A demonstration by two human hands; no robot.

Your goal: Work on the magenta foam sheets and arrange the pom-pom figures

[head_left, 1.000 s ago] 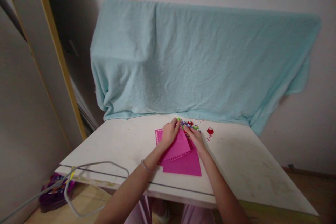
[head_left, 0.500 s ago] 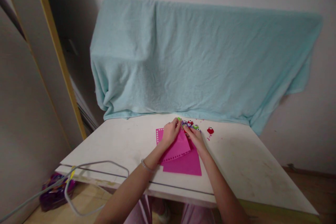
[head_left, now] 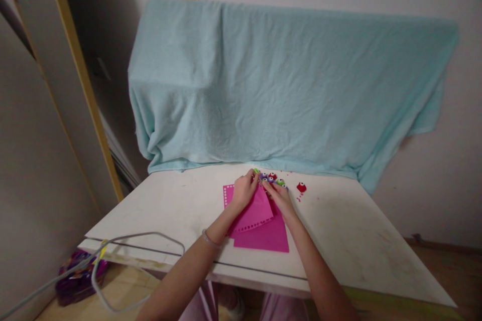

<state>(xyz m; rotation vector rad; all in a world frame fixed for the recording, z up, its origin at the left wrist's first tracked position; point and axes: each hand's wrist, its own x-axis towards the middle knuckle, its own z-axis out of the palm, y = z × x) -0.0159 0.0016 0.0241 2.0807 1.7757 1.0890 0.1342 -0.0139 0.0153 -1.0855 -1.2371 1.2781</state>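
Note:
My left hand [head_left: 244, 189] is closed at the upper edge of a pink sheet with punched holes [head_left: 253, 213], its fingertips pinched beside a small green piece [head_left: 256, 170]. Close by on the right, my right hand [head_left: 277, 194] is also closed, thumb and fingers at the sheet's upper right corner. Beneath the punched sheet lies a plain pink sheet [head_left: 263, 242]. Several small red, green and purple pieces with white eye-like dots [head_left: 271, 177] cluster just beyond my fingers. What exactly sits between the fingertips is hidden.
A red eyed piece [head_left: 302, 187] lies to the right with small pink scraps [head_left: 299, 197]. The white table [head_left: 361, 241] backs onto a light blue cloth [head_left: 286, 85]. A grey cable [head_left: 150, 233] loops over the left front edge, above a purple package [head_left: 75, 281] on the floor.
Both hands stay almost in the same place at the sheet's upper edge. The view has shifted very slightly; nothing else visibly differs.

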